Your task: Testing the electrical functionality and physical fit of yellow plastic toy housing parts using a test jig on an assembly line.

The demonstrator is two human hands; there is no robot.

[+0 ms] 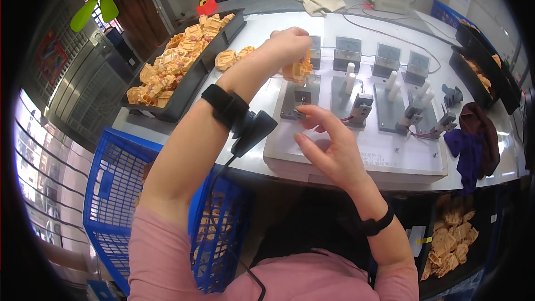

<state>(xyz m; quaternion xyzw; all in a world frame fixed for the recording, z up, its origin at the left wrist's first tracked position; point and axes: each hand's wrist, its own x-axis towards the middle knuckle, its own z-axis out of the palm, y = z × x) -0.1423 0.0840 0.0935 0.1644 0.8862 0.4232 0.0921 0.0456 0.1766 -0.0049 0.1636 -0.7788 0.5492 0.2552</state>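
My left hand (290, 44) reaches across to the leftmost test fixture (292, 96) on a white board. Its fingers are closed on an orange plastic part (298, 70), which hangs above the fixture's grey plate. My right hand (337, 145) is at the near side of the same fixture. Its index fingertip is at the small metal block (302, 98), with the thumb spread apart below; whether it presses the block I cannot tell. Behind the fixture stands an analog meter (315, 50), partly covered by the left hand. A few similar plastic parts (225, 60) lie on the table beside my left forearm.
A black tray (173, 112) heaped with orange parts is at the left. More fixtures with white posts (350, 82) stand to the right. A blue basket (106, 189) sits below left, a black bin (485, 234) below right. Purple cloth (463, 147) hangs over the table edge.
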